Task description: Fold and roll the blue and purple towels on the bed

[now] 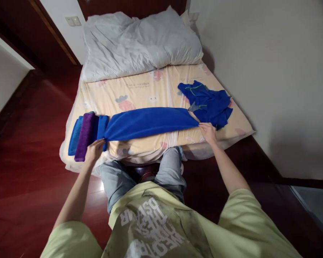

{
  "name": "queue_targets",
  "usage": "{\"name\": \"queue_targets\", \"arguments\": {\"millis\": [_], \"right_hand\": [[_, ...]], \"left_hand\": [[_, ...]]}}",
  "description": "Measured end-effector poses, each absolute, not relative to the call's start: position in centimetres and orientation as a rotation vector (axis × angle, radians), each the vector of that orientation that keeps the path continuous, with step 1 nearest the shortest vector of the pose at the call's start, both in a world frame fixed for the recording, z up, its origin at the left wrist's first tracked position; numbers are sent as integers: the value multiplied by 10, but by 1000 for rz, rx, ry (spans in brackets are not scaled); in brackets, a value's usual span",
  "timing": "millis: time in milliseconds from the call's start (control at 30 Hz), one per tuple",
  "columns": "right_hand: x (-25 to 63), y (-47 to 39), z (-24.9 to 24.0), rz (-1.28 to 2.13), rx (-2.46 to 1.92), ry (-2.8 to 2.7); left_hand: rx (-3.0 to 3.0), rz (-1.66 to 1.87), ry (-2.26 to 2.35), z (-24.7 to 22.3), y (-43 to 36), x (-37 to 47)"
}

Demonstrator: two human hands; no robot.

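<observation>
A long blue towel (150, 122) is stretched sideways between my two hands, over the front part of the bed. My left hand (94, 149) pinches its left end, right beside a group of folded towels. Its right end is gripped between the fingers of my right hand (207, 132). Among the folded towels, a purple towel (84, 136) lies on top of a teal-blue towel (74, 138), with a folded blue towel (103, 123) at their right. Just beyond my right hand lies a crumpled blue cloth heap (212, 104) with green edging.
The bed has a cream patterned sheet (140, 89) with carrot prints. A grey-white quilt (142, 43) is bunched at the head end. A white wall (271, 71) stands close on the right, and dark red floor (29, 143) shows on the left.
</observation>
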State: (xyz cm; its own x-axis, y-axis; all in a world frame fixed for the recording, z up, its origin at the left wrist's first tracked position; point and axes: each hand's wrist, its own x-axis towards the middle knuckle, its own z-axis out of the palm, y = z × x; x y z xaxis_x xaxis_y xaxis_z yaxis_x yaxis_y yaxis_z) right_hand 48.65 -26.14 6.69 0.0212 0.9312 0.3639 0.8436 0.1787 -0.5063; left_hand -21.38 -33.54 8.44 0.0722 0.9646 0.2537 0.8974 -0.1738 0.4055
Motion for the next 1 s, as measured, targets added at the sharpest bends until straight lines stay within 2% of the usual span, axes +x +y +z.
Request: {"name": "queue_targets", "arguments": {"millis": [200,367,533,667,800,1000], "right_hand": [[486,-306,1,382,-1789,-1860],[498,-316,-16,416,-1855,-1868],[500,-299,-13,450,-1951,-1885],[490,-270,-2,452,-1971,-1803],[476,-227,2,506,-1891,-1719],[468,-145,-18,535,-1989,-1567]], "left_hand": [[2314,371,1822,22,-370,-210],[2421,222,1793,16,-377,-217],[2419,97,1736,22,-367,-214],[2362,73,1749,32,-338,-209],[2307,203,1755,41,-289,-204],[2226,171,1854,35,-198,-197]]}}
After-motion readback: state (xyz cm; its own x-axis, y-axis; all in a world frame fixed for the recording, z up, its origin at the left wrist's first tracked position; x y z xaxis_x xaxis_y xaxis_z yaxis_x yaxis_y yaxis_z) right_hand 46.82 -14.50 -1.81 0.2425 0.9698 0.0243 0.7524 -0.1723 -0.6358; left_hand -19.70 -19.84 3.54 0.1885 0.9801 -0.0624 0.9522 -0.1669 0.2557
